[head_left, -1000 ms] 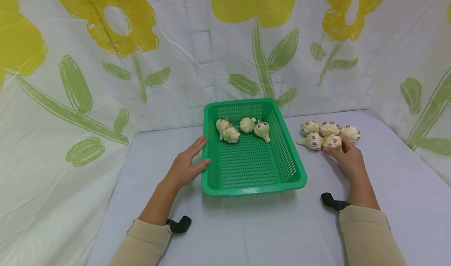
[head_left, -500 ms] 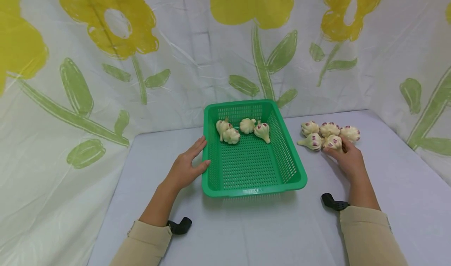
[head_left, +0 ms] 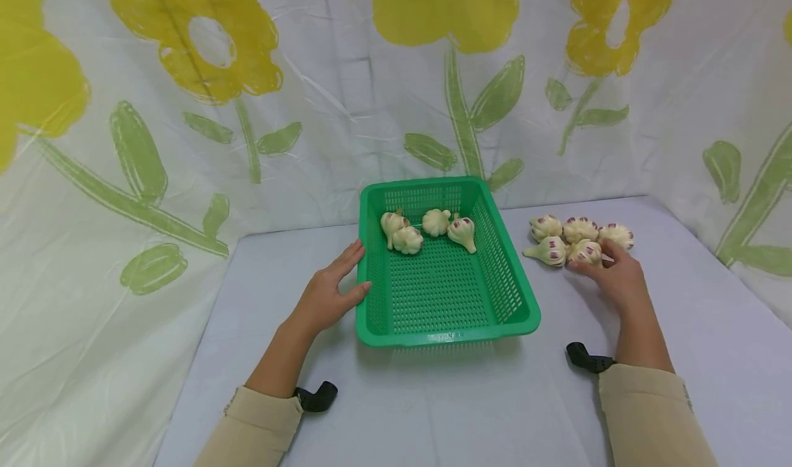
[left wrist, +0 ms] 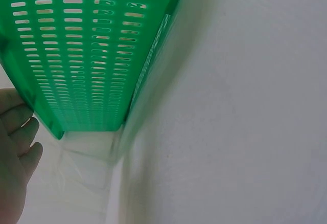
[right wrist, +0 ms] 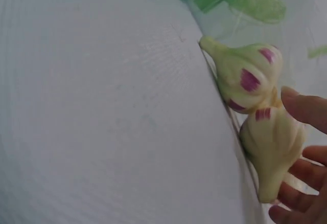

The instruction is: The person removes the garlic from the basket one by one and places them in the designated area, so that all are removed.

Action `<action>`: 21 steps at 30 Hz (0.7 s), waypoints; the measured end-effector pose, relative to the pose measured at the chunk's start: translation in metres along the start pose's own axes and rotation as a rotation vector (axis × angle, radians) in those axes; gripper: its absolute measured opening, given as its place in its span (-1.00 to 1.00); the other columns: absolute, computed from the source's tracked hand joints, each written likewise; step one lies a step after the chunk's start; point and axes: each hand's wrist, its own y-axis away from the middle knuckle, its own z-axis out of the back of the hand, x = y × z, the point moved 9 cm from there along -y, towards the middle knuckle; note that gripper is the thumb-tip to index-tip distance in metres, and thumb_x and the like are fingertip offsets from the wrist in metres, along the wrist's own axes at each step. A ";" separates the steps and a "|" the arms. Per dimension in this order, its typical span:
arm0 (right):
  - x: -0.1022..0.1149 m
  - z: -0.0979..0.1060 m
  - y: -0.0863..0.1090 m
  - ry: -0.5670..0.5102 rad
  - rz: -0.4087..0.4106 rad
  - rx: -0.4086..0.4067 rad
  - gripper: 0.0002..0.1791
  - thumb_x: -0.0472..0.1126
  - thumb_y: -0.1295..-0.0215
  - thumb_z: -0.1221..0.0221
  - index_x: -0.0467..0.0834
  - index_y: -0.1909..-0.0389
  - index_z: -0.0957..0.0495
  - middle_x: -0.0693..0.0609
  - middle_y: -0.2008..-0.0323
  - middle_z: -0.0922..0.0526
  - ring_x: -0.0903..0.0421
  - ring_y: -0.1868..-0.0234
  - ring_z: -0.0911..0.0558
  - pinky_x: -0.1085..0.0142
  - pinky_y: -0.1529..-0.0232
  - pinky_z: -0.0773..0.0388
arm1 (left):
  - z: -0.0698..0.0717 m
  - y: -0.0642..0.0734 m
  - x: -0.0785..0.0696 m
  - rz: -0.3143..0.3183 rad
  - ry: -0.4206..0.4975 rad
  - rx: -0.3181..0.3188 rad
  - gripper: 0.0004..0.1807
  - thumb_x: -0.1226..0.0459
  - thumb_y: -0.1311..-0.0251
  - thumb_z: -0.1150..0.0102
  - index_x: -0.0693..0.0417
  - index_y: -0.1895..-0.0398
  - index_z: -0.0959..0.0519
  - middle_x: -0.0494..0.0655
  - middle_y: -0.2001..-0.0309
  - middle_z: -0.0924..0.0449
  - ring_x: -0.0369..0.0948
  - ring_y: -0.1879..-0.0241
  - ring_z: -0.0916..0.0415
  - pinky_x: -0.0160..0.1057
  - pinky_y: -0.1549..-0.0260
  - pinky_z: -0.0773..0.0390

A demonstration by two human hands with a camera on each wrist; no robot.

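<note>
In the head view, a green perforated plastic basket [head_left: 452, 335] stands mid-table. Garlic bulbs with purple patches lie in its far part, among them a white bulb [head_left: 436, 222]. My left hand [head_left: 324, 298] rests against the basket's left rim with fingers and thumb spread; its straight fingers [left wrist: 20, 116] show beside the rim in the left wrist view. At the right, my right hand [head_left: 619, 278] holds a garlic bulb [right wrist: 271, 142] with thumb on one side and fingers curled round the other. Another bulb [right wrist: 250, 75], its stem pointing away, lies against the held one.
More garlic bulbs sit close behind the right hand, including one at the back [head_left: 580, 229] and one at the right [head_left: 616, 235]. A white tablecloth [head_left: 433, 412] covers the table. Behind it hangs a white curtain [head_left: 328, 144] printed with yellow flowers.
My right hand has shifted very slightly to the right while the bulb beneath it stays in place. The left hand and basket have kept their places.
</note>
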 end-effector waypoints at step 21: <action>0.132 0.018 0.052 0.167 0.283 0.101 0.01 0.29 -0.22 -0.23 0.04 -0.57 0.01 -0.12 -0.48 -0.24 -0.28 -0.42 -0.26 -0.32 -0.17 -0.36 | 0.001 -0.001 -0.001 0.001 0.036 0.017 -0.26 0.00 -0.33 -0.13 -0.07 -0.53 -0.18 -0.24 -0.54 -0.06 -0.15 -0.51 -0.06 0.04 -0.41 -0.23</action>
